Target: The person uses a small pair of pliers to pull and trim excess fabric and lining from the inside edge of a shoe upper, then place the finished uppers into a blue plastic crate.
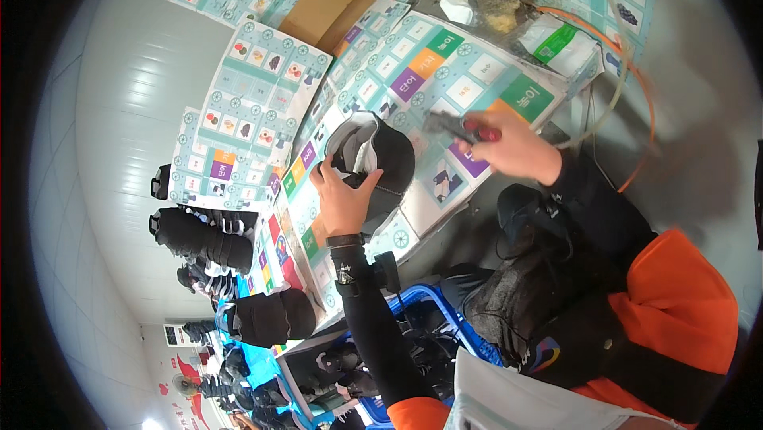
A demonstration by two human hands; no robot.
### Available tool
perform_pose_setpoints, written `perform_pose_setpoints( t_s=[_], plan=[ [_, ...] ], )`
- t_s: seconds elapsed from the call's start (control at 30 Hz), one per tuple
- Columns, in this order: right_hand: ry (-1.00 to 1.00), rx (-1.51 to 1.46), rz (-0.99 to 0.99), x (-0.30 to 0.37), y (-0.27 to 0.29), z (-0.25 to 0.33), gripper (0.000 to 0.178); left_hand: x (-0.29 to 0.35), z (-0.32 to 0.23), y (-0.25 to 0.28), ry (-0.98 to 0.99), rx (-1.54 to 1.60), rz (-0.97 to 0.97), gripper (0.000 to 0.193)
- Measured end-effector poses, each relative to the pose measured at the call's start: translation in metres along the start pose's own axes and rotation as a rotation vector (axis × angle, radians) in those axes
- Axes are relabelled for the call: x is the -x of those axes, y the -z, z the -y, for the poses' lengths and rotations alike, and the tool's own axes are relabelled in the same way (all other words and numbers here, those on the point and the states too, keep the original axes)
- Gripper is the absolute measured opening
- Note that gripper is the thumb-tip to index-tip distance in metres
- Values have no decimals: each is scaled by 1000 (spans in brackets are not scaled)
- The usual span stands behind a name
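Observation:
A black baseball cap is held over the worktable by my left hand, its opening turned up toward me and a pale lining showing inside. My left thumb and fingers grip the cap's near edge, and the dark brim points toward me. To the right of the cap, my right hand is wrapped round a dark hand tool with red on its grip. Motion blurs the tool, so its exact kind is unclear. Its front end points left at the cap, with a gap between them.
Patterned sheets cover the worktable. At its back right are a white box with a green label and a rough round lump. Orange and pale hoses hang on the right. Stacked black caps stand left; a blue basket holds dark items below.

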State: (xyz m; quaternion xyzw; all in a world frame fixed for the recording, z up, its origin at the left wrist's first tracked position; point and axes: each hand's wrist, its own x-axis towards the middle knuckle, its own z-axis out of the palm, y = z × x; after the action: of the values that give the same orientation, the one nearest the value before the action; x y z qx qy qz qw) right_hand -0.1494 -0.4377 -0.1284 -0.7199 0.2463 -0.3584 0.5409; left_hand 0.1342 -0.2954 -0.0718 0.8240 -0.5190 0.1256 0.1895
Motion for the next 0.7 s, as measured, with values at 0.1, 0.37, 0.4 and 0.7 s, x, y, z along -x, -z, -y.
perform_pose_setpoints(
  t_s=[0.1, 0.37, 0.4, 0.7],
  plan=[
    [-163, -294, 97, 13, -21, 7, 18, -2, 26, -12, -84, 83, -128, 71],
    [-74, -566, 103, 22, -50, 5, 10, -15, 46, -22, 23, 89, -192, 54],
    [-92, -481, 201, 26, -44, 5, 11, -15, 47, -22, 21, 90, -191, 54],
    [30, -274, 140, 34, -34, 4, 15, -13, 50, -17, 118, 289, -67, 58]
  ],
)
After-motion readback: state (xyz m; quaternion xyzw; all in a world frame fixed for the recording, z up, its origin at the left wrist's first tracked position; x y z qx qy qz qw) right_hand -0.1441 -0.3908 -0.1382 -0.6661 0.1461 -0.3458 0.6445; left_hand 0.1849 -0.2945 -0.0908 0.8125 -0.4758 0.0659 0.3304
